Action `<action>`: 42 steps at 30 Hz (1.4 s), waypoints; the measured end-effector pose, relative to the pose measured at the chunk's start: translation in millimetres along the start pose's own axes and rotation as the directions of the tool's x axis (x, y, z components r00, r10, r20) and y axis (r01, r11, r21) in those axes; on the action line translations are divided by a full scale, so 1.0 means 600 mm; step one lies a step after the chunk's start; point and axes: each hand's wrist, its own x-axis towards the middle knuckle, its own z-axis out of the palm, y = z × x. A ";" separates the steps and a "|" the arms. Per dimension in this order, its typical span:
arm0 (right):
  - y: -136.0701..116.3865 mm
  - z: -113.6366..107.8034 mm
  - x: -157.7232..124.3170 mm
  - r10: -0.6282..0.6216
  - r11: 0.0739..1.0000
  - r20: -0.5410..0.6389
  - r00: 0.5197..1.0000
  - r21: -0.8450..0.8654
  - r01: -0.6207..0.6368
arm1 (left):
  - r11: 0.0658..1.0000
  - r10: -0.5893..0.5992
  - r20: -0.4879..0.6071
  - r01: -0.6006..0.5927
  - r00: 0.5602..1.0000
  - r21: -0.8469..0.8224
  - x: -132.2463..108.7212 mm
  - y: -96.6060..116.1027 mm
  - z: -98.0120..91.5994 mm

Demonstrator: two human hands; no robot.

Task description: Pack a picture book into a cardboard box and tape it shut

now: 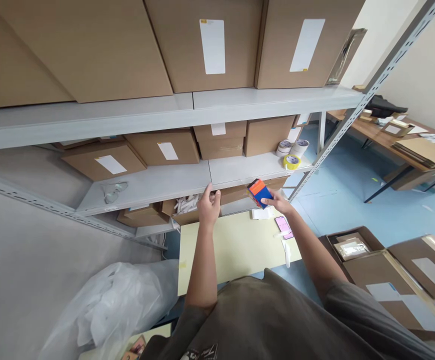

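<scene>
My right hand point(276, 201) grips a small blue and orange box point(261, 193) by its lower right side, above the far right part of a pale yellow table point(232, 242). To its left, my left hand point(209, 206) is raised with fingers apart and partly curled, and I see nothing in it. Its fingertips come near the front edge of the middle grey shelf point(165, 181) in this view; whether they touch it I cannot tell. Below the small box, a phone with a pink screen point(284, 227) and a white paper piece point(262, 213) lie on the table.
Large cardboard boxes point(217, 45) fill the upper shelf. On the middle shelf are more boxes point(168, 147), glasses point(114, 192) and yellow tape point(291, 161). A clear plastic bag point(116, 305) is at lower left. Open cartons point(386, 275) stand right; a wooden desk point(420, 150) lies beyond.
</scene>
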 end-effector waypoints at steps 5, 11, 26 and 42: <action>-0.013 -0.016 0.009 -0.044 0.987 -0.017 0.999 0.154 0.046 | 0.977 0.052 0.451 0.049 0.891 -0.208 -0.003 -0.026 0.074; -0.013 -0.001 0.009 -0.016 0.977 0.059 0.998 0.215 0.003 | 0.890 0.178 0.565 0.114 0.805 -0.442 -0.015 -0.040 0.161; 0.006 0.039 0.000 -0.054 0.975 0.126 0.990 0.221 0.025 | 0.784 0.131 0.470 0.199 0.873 -0.588 -0.052 -0.080 0.187; -0.020 0.017 -0.007 -0.049 0.971 0.083 0.995 -0.228 0.067 | 0.950 0.156 0.133 -0.112 0.979 -0.291 0.024 0.059 0.055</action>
